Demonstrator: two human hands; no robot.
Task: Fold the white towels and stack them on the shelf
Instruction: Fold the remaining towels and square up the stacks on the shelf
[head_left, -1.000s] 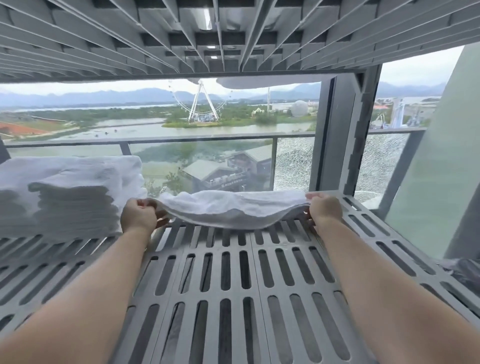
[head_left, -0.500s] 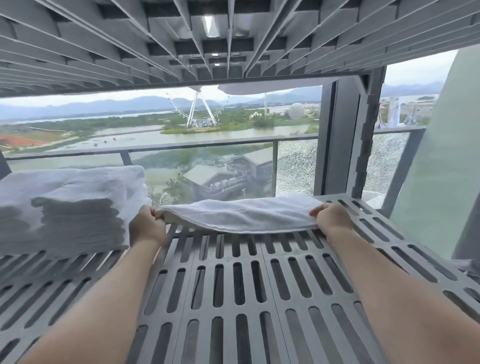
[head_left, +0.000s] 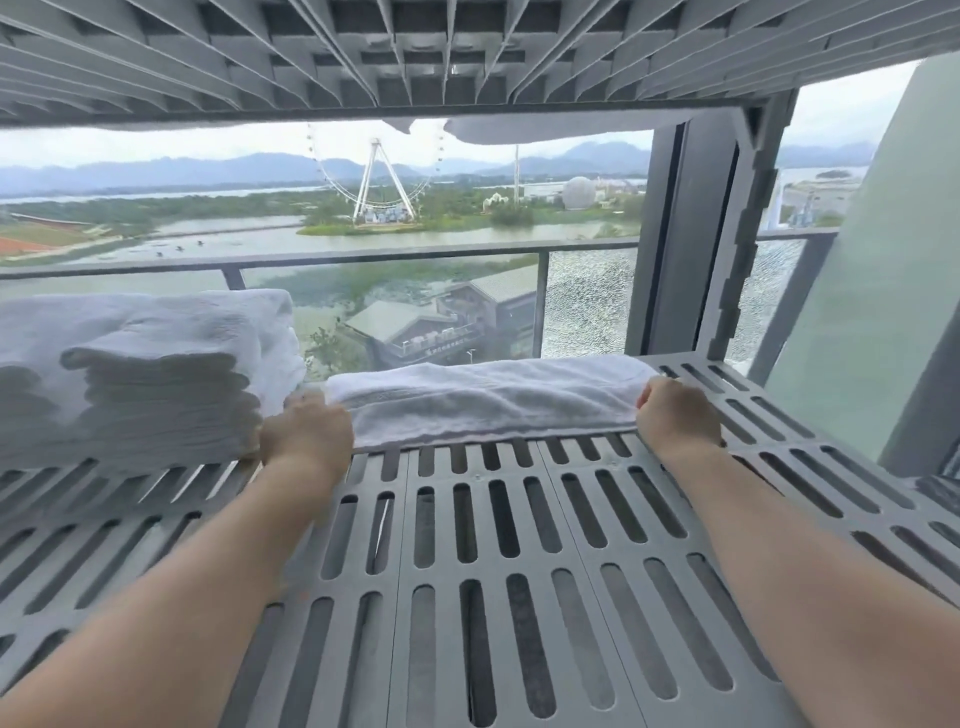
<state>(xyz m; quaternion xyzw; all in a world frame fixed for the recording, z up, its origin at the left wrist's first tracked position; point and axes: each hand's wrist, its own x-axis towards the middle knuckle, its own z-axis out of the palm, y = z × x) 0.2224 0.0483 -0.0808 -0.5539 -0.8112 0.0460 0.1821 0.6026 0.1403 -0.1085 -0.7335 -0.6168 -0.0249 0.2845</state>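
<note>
- Towel stack (head_left: 156, 374), left of frame: thick white terry, rounded edges, resting on the grey slotted metal shelf (head_left: 519, 470).
- Folded towel (head_left: 488, 400), centre: sagging in the air a second ago, now flat at the shelf's far edge; placement judged nearly done.
- Left hand (head_left: 306, 436), right hand (head_left: 678, 415): my fingers curled, gripping the towel's two ends.

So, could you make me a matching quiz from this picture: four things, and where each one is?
Things:
1 towel stack
2 folded towel
3 left hand
4 right hand

Places:
a gripping the towel's right end
b on the shelf, far left
c lying flat along the shelf's back edge
d gripping the towel's left end, next to the stack

Pairs: 1-b, 2-c, 3-d, 4-a
</note>
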